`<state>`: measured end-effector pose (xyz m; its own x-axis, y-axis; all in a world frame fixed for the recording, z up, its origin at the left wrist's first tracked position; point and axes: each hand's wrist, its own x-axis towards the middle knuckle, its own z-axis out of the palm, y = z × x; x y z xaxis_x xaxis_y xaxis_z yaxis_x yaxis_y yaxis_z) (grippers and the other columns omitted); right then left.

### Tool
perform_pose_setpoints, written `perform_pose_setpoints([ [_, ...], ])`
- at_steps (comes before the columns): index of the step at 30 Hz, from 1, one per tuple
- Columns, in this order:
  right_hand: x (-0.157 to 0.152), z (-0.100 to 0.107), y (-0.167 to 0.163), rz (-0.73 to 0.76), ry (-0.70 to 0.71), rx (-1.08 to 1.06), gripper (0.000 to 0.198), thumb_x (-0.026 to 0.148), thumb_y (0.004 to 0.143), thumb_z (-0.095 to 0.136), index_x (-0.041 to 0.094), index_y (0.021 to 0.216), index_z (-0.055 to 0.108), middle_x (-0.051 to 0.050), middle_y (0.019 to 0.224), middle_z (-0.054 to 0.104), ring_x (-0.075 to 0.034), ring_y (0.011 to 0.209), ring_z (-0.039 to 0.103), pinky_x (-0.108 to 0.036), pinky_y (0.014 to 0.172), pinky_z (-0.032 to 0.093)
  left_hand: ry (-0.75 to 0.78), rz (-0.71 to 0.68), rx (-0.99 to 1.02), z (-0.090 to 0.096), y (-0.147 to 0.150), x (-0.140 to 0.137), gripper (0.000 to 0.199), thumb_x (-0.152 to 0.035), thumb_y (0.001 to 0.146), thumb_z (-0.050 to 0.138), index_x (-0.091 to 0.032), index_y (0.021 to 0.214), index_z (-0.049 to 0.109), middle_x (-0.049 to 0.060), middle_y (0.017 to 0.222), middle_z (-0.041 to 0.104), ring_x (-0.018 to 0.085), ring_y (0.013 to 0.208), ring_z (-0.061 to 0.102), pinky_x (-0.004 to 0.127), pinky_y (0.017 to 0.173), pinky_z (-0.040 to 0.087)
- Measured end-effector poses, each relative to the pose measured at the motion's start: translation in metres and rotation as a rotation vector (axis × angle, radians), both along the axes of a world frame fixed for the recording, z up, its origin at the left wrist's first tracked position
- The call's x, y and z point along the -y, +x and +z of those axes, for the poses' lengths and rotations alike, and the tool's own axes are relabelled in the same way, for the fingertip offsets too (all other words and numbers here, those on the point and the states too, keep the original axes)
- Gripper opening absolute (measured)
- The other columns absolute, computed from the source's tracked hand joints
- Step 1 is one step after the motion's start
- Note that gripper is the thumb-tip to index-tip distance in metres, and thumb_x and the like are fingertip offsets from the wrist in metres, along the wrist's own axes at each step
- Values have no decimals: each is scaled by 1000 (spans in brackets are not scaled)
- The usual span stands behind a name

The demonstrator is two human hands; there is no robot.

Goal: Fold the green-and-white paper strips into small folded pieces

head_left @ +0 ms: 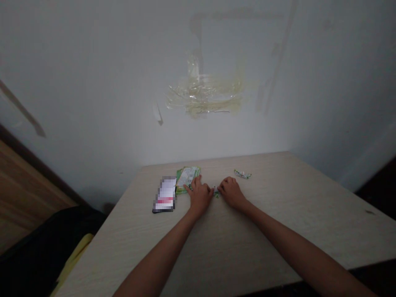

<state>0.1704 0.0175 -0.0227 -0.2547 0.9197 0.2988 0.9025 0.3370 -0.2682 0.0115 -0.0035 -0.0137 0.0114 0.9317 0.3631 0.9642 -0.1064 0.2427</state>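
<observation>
Close together, the fingertips of both hands meet around a small green-and-white wrapper piece [216, 191], which lies between them on the tabletop [278, 206]. On the right hand [232, 193] the fingers are bent and gathered, their tips at the piece's right side; whether they pinch it or merely press it down, I cannot tell. The left hand [201, 196] lies palm down with some fingers spread, and its thumb side reaches the piece's left side; its grip on the piece cannot be made out either.

Those spread left fingers overlap the lower right part of a green packet [186, 177], which has a pale printed panel. Just left of the packet lies a phone [165, 194], its screen pixelated, with a pink band low down. Beyond the right hand, and apart from it, a crumpled green-and-white strip [243, 174] lies towards the back edge.

Farther out, a grey wall [108, 82] rises behind the table, with shiny clear tape [204, 95] and yellowish marks. At the lower left are a wooden panel [34, 189], something dark, and yellow cloth [74, 255].
</observation>
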Motion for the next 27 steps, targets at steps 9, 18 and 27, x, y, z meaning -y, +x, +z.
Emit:
perform_pose_setpoints([
  [9,1,4,-3,-30,-35,4,32,36,95,50,11,102,68,-17,110,58,-27,108,47,-36,95,36,-30,-36,49,4,-4,3,21,-45,86,59,-34,98,71,6,150,39,34,142,26,76,106,9],
  [18,-3,3,-6,-75,-28,7,34,38,93,53,10,99,70,-20,108,59,-30,107,49,-38,92,38,-26,-53,23,6,-4,4,20,-44,87,59,-33,95,73,5,150,42,33,142,26,75,108,6],
  [27,0,9,-8,-77,-61,23,37,36,93,52,5,101,70,-22,108,59,-32,110,48,-39,93,38,-9,-65,32,3,-5,2,19,-44,85,61,-33,95,73,5,150,42,33,142,28,75,108,7],
])
